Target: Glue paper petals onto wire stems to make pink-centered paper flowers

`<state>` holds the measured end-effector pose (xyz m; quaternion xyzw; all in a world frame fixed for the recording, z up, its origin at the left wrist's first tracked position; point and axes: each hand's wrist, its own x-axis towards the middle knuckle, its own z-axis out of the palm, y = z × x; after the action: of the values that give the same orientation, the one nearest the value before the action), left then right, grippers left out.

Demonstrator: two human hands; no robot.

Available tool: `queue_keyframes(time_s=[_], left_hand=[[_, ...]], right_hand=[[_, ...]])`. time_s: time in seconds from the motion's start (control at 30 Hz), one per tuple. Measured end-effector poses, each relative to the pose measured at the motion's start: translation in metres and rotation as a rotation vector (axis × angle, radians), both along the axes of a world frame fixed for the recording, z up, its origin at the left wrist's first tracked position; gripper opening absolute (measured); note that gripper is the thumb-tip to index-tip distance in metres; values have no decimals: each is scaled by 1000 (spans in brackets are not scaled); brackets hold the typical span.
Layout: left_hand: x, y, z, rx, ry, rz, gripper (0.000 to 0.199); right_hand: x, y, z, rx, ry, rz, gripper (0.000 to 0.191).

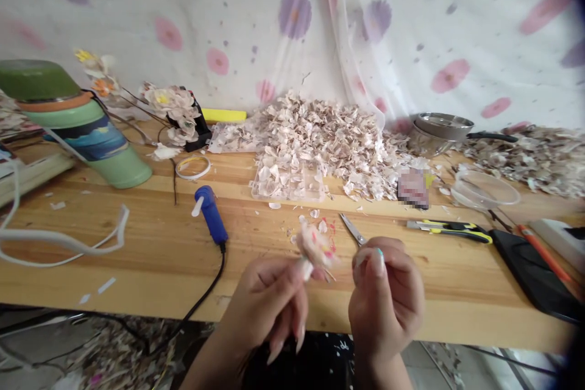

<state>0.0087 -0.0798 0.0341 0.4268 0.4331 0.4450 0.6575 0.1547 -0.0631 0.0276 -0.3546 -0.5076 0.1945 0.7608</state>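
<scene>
My left hand [274, 298] pinches a small flower of pale petals [313, 241] with pink-red marks, held above the table's front part. My right hand [386, 292] is closed just to its right, apart from the flower. Thumb and forefinger press together there, with a turquoise spot at the thumb tip; what they hold, if anything, I cannot make out. Small scissors [351, 226] lie behind my right hand, their handles hidden by it. Loose petals [322, 225] and red scraps lie behind the flower. Left of my hands lies a blue hot glue gun [212, 216] with a black cord.
A large heap of dry petals [320, 128] and a clear compartment box [287, 186] are at the back. A green flask [100, 140], tape roll [192, 167] and finished flowers [169, 103] stand left. Right are a utility knife [450, 230], metal pan [441, 128] and black phone-like slab [530, 271].
</scene>
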Motion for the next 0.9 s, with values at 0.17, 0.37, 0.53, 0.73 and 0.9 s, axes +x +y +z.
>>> queue_keyframes(time_s=[0.17,0.37,0.53,0.73,0.9], left_hand=[[0,10,10,-63,184,210,50],[0,14,1,-34,269,153,48],[-1,14,-3,-12,307,122,49],[-1,10,0,-86,224,107,49],[-2,8,3,-154,146,80,46]], right_hand=[[5,7,-1,-235,-145,63,9],[1,14,-2,-362,-350,171,12],[-7,18,0,-353,-403,168,8],[-10,19,1,-366,-402,104,8],[-8,19,0,-334,-333,71,7]])
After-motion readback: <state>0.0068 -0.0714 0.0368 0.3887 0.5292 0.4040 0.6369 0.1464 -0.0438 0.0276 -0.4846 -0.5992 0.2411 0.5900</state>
